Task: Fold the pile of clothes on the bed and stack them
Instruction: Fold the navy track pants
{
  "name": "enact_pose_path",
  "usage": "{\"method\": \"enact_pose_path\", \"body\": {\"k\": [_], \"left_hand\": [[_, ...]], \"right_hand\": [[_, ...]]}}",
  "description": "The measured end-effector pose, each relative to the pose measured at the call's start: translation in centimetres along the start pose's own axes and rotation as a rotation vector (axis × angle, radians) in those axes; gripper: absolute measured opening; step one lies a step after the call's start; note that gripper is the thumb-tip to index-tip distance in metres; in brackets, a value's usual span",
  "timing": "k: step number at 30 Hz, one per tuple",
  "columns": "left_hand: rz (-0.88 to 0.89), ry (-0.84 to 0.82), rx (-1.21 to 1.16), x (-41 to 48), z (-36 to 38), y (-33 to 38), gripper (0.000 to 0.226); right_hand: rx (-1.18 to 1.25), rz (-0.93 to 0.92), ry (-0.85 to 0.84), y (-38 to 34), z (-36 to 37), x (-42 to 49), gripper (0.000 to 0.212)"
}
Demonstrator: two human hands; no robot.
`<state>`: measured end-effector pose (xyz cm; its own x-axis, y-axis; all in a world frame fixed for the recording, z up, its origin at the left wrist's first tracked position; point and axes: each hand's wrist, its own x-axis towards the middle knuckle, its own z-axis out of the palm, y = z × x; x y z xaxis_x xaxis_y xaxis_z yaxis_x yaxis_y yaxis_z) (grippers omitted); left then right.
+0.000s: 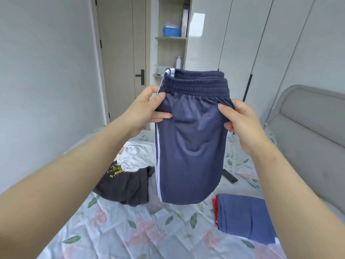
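One pair of navy shorts (pixel 188 146) hangs above mid-bed (pixel 112 230), long axis vertical, waistband on top! Left grip (pixel 149 107) and right grip (pixel 240 116) each pinch a side just below it. The stack (pixel 246 217), two folded pieces, sits toward the bed's right edge, nearer the right grip. The pile (pixel 130 165) shows two garments.

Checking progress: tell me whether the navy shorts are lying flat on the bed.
No: the left hand and right hand hold the navy shorts above the bed.

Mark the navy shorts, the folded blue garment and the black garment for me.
navy shorts (pixel 190 146): head view, front panel.
folded blue garment (pixel 244 215): head view, top face.
black garment (pixel 122 186): head view, crumpled middle.
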<state>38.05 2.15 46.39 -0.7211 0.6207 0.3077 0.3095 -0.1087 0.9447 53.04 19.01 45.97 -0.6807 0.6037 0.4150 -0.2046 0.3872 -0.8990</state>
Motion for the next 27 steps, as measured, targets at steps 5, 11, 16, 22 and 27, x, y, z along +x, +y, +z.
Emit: {"method": "enact_pose_path", "body": {"k": [5, 11, 16, 22, 27], "left_hand": [[-0.176, -0.118, 0.067, -5.4, -1.7, -4.3, 0.013], [-0.384, -0.272, 0.122, -9.3, -3.1, -10.3, 0.014], [-0.505, -0.308, 0.135, -11.8, -2.5, -15.1, 0.01], [-0.667, -0.27, 0.142, -13.6, -0.9, -20.0, 0.008], [-0.85, -0.257, 0.093, -13.8, 1.8, -23.2, 0.017]], "right_hand": [[-0.039, 0.243, -0.012, 1.9, 1.5, -7.3, 0.013], [-0.104, 0.484, -0.108, 5.0, 2.0, -14.0, 0.026], [-0.173, 0.649, -0.192, 9.3, 2.4, -17.1, 0.029], [-0.129, 0.792, -0.191, 14.7, 2.8, -18.8, 0.021], [-0.105, 0.933, -0.235, 19.7, 2.1, -18.8, 0.013]]}}
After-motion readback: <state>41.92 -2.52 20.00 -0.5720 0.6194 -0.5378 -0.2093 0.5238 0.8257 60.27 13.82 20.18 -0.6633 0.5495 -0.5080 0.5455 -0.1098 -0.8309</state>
